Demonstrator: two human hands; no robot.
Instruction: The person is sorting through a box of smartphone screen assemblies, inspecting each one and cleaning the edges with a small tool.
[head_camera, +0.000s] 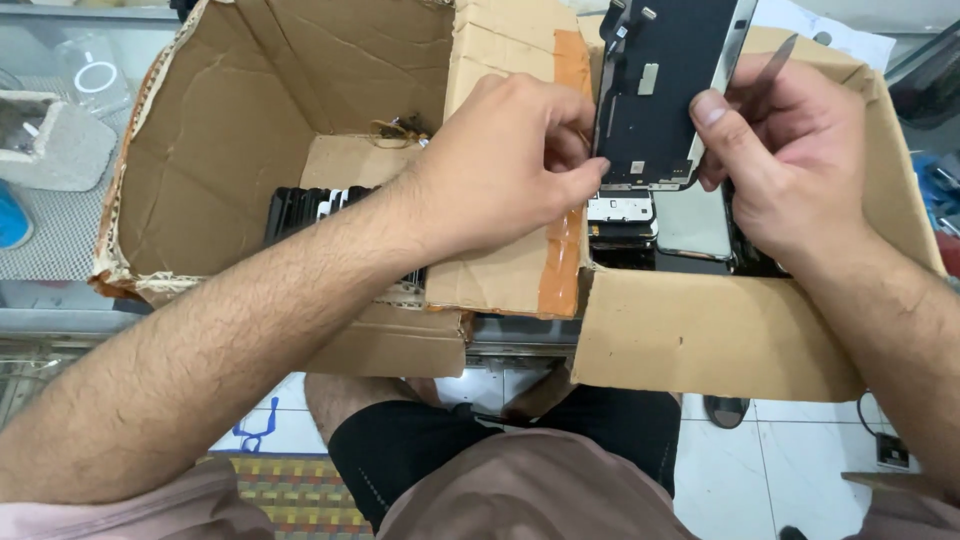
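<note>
Forearms lead up to a dark phone screen panel (660, 90) at one o'clock, left hand (500, 165) pinching its lower edge, right hand (790, 160) gripping its side and a thin metal tool (770, 65). Steadying it over the right cardboard box (700, 340) of stacked screens (690, 225) seems wise.

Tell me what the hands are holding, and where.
Both hands, left hand and right hand, pinch a phone screen panel at its lower edges; the right also holds a thin tool.

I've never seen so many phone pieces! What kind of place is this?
Probably a phone repair shop. The hands hold a bare phone screen panel, the right hand also grips a thin metal tool, and two cardboard boxes hold stacks of more screens.
</note>
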